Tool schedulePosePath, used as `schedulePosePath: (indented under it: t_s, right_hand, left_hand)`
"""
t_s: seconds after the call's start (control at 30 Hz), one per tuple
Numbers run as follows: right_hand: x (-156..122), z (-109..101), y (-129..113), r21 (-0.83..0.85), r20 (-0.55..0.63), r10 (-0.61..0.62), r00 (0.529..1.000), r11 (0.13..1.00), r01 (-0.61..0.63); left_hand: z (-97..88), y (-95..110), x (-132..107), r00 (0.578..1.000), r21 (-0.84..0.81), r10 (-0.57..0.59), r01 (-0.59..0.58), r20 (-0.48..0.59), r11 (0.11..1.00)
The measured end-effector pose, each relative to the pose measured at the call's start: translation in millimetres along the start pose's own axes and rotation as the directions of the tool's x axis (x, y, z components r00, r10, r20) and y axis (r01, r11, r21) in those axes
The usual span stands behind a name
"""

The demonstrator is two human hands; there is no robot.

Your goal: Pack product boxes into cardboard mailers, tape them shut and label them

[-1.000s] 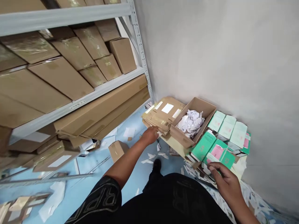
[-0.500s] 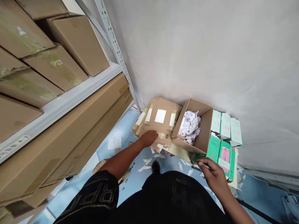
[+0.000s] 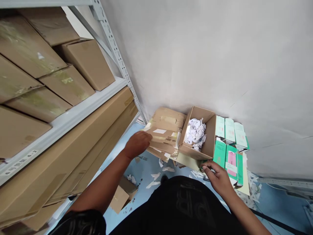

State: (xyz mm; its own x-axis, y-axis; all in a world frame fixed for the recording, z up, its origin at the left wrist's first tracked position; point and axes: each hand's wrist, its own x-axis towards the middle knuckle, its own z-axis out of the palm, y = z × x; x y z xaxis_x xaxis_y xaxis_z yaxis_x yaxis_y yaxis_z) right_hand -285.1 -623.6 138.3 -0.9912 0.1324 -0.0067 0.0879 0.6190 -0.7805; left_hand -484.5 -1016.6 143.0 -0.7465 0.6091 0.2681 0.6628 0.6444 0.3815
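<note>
My left hand (image 3: 139, 143) is closed on the left edge of a flattened cardboard box (image 3: 162, 138). Its top sheet, with white labels and tape, is tilted up from the flat cardboard (image 3: 168, 114) beneath. Close by on the right, an open cardboard box (image 3: 210, 140) holds crumpled white paper (image 3: 195, 132). My right hand (image 3: 216, 174) is beside that box's near corner, in front of the green boxes (image 3: 220, 151). Its fingers are pinched together; a small dark item shows under them, too unclear to name.
On the left, a metal shelf (image 3: 90, 98) carries stacked cardboard boxes (image 3: 70, 83), with long cartons (image 3: 97, 137) below. A grey wall (image 3: 195, 55) rises behind. Paper scraps (image 3: 155, 176) and a small open carton (image 3: 123, 192) lie on the blue floor. Pale green boxes (image 3: 230, 130) stand against the wall.
My left hand went from resting on the flattened box to gripping its left edge, and the top sheet has tilted up. My right hand stays near the green boxes. The view has shifted slightly.
</note>
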Motion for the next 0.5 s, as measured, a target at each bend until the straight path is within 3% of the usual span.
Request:
schedulePosePath:
  t_s: [0.07,0.13,0.2,0.27,0.33,0.4,0.5]
  right_hand:
    - [-3.5,1.8,-1.5,0.013,0.004,0.001,1.0,1.0,-0.001]
    - [-8.8,4.8,-0.5,0.025,0.007,0.014,1.0,1.0,-0.014]
    - [-14.8,8.3,3.2,0.041,0.017,0.038,0.999,0.998,-0.039]
    - [-19.5,10.5,7.9,0.077,0.016,0.081,0.997,0.994,-0.082]
    - [-20.9,8.4,10.7,0.142,-0.03,0.132,0.991,0.982,-0.127]
    - [-19.4,-0.7,9.3,0.221,-0.143,0.159,0.977,0.967,-0.125]
    - [-19.9,-28.9,2.4,0.319,-0.351,0.149,0.924,0.947,-0.032]
  left_hand:
    - [-27.2,7.3,-3.2,0.957,-0.046,-0.214,0.209,-0.197,0.977]
    - [-50.6,15.5,-5.4,0.83,-0.244,-0.429,0.36,-0.357,0.9]
    - [-66.9,24.0,-4.7,0.704,-0.518,-0.575,0.335,-0.417,0.787]
    - [-73.3,33.3,0.3,0.64,-0.734,-0.649,0.19,-0.411,0.652]
    - [-68.1,44.8,9.9,0.646,-0.858,-0.678,0.069,-0.35,0.509]
    - [-51.8,61.0,22.4,0.699,-0.929,-0.675,0.041,-0.237,0.368]
    - [-14.1,96.4,40.9,0.794,-0.973,-0.605,0.093,-0.057,0.213]
